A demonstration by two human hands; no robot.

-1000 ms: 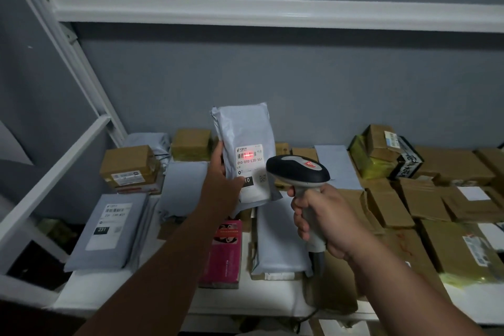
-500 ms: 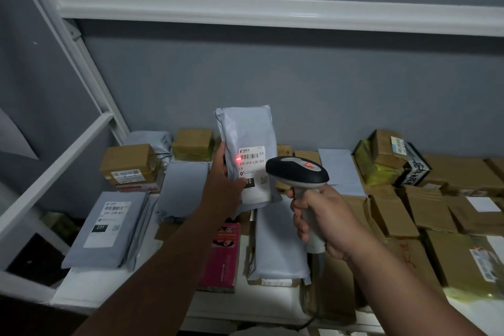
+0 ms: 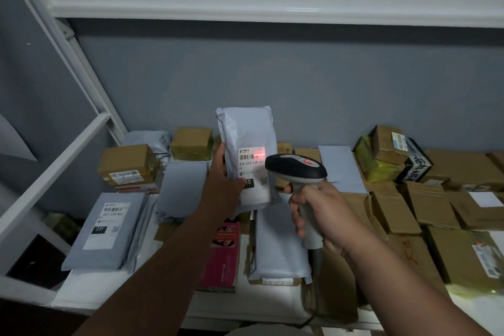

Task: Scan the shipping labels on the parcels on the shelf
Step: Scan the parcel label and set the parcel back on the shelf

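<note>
My left hand grips a grey poly-mailer parcel by its lower left side and holds it upright above the shelf. Its white shipping label faces me, and a red scan line glows on the right part of the barcode. My right hand is wrapped round the handle of a grey and black barcode scanner, whose head points at the label from just right of it. The scanner's cable hangs down below my wrist.
The white shelf carries several grey mailers, one labelled 231 at left, a pink box under my left arm, and many brown cardboard boxes at right. A white upper shelf rail runs overhead.
The red scan light has shifted from the left edge of the barcode to its right part. The held parcel and scanner stay almost in place; the view has shifted slightly.
</note>
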